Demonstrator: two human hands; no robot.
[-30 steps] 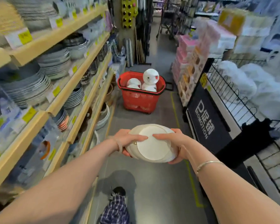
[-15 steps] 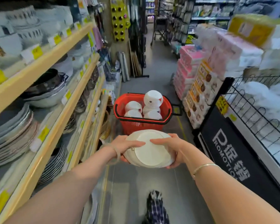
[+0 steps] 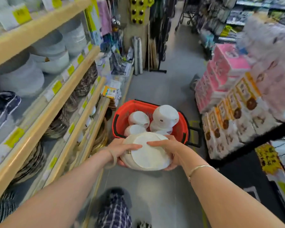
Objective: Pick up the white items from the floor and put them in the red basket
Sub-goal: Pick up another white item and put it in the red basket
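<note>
A stack of white bowls (image 3: 146, 153), turned base-up, is held in the air just before the near rim of the red basket (image 3: 122, 117), which stands on the floor (image 3: 163, 89) of a shop aisle; the stack is clasped from both sides, the left hand (image 3: 122, 149) curled round its left edge with fingers laid over the flat base, the right hand (image 3: 167, 146) curled round its right edge in the same manner, so each grip is closed upon the bowls. Other white bowls (image 3: 164, 117) are already seen in the basket, some stacked high and some lying lower, all upside down. The held stack is judged to be stiff, smooth and fairly heavy for its bulk, and likely breakable if it is ceramic, though the material cannot be told for certain; a glazed surface would be slippery, so hold is best taken low at the rims with the palms beneath, rather than on the base alone. Free room in the basket is seen mostly at its near side; the stack should be lowered gently, not dropped, since a knock against the bowls already inside could chip them or topple the tall pile. Shelves (image 3: 59, 89) of tableware are seen on the left.
</note>
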